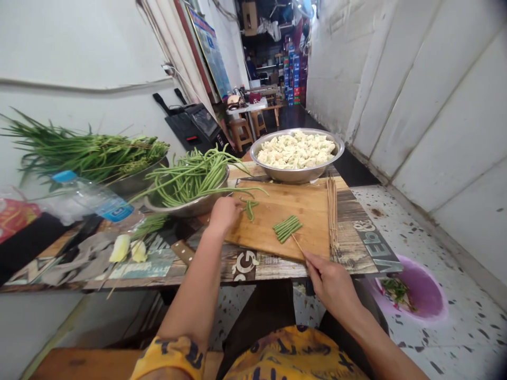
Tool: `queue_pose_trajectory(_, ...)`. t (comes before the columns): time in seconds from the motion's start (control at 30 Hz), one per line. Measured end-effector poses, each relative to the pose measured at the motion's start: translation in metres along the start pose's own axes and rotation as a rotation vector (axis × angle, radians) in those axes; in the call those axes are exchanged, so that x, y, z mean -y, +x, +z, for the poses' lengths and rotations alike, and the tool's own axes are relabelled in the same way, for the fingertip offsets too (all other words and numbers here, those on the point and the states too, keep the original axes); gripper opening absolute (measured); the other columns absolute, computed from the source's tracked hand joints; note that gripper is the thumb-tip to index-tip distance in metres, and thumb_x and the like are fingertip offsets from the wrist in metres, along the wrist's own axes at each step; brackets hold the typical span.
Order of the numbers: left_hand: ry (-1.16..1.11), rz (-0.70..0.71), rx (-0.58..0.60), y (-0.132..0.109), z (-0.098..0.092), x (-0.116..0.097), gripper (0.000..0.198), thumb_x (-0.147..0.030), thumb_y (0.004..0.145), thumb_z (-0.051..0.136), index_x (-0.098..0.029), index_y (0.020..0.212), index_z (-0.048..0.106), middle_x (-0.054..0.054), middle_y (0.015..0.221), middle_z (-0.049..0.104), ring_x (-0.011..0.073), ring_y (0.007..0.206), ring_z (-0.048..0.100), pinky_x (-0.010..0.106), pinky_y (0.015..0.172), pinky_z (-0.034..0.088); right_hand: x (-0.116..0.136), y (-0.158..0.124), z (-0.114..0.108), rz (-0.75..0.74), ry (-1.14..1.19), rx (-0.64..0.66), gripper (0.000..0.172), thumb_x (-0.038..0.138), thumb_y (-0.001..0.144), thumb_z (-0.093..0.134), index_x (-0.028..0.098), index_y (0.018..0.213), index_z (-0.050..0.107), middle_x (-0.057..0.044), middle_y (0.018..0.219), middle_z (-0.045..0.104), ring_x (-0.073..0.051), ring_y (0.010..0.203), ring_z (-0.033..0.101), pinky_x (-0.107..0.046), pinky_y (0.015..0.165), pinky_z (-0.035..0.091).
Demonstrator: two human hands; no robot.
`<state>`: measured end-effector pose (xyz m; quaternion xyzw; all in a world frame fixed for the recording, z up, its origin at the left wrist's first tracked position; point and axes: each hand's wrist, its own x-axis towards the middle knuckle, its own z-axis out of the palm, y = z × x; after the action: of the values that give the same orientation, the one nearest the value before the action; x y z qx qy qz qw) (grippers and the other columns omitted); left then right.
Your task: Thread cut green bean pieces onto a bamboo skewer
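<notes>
A wooden cutting board [277,198] lies on the table in front of me. Pinched in my right hand [327,274] is a thin wooden skewer [297,243], whose far part runs into a row of cut green bean pieces [287,228] on the board. My left hand [226,212] is at the board's left edge, beside a few loose bean pieces [249,208]; its fingertips are closed, and what they hold is too small to make out. Long green beans [194,177] fill a metal bowl [190,208] just beyond that hand.
Bare skewers [332,216] lie along the board's right edge. Behind it stands a metal bowl of pale florets [297,150]. To the left are leafy greens [91,155], a plastic bottle [99,200] and a knife handle [182,252]. A pink basin [428,293] sits on the floor.
</notes>
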<state>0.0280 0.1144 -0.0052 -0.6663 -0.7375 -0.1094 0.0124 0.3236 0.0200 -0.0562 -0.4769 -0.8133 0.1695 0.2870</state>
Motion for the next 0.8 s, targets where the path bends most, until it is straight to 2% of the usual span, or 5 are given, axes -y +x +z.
queue_pose_trajectory(0.23,0.076,0.070,0.047,0.002,0.004,-0.003,0.024,-0.019,0.076,0.050,-0.019,0.083,0.073,0.010,0.084,0.071,0.0227,0.082,0.063,0.028,0.074,0.043,0.001,0.001,-0.002,0.009,0.022,0.010,0.033,0.017,0.087,0.041,0.011,0.108,0.066,-0.011,0.095,0.071,-0.023,0.082,0.068,-0.031,0.075,0.053)
queue_pose_trajectory(0.37,0.215,0.070,-0.005,-0.006,-0.005,-0.007,0.026,-0.016,0.076,0.047,-0.016,0.084,0.072,0.013,0.084,0.069,0.0245,0.085,0.060,0.030,0.076,0.042,0.001,0.001,-0.003,0.012,0.007,0.010,0.032,0.017,0.087,0.041,0.013,0.107,0.066,-0.011,0.094,0.072,-0.022,0.082,0.068,-0.029,0.075,0.052)
queue_pose_trajectory(0.57,0.412,-0.061,-0.078,-0.028,-0.024,-0.008,0.029,-0.013,0.078,0.042,-0.009,0.080,0.070,0.019,0.082,0.064,0.0281,0.086,0.057,0.035,0.075,0.041,0.000,0.002,-0.002,0.001,-0.001,-0.004,0.032,0.015,0.085,0.042,0.012,0.106,0.066,-0.010,0.095,0.071,-0.022,0.080,0.069,-0.029,0.072,0.053)
queue_pose_trajectory(0.67,0.270,-0.142,-0.119,-0.038,-0.024,-0.007,0.029,-0.018,0.079,0.045,-0.010,0.088,0.070,0.016,0.085,0.066,0.0259,0.086,0.059,0.034,0.077,0.042,0.000,0.003,-0.002,-0.016,0.007,-0.040,0.032,0.015,0.085,0.042,0.012,0.105,0.067,-0.010,0.095,0.072,-0.022,0.080,0.069,-0.029,0.072,0.053)
queue_pose_trajectory(0.8,-0.231,-0.081,-0.085,-0.046,-0.005,-0.031,0.027,-0.027,0.078,0.053,-0.018,0.097,0.070,0.005,0.087,0.070,0.0170,0.077,0.061,0.025,0.073,0.045,0.000,-0.003,-0.003,-0.042,0.050,-0.123,0.033,0.017,0.087,0.041,0.011,0.109,0.065,-0.010,0.095,0.071,-0.020,0.081,0.069,-0.027,0.073,0.053)
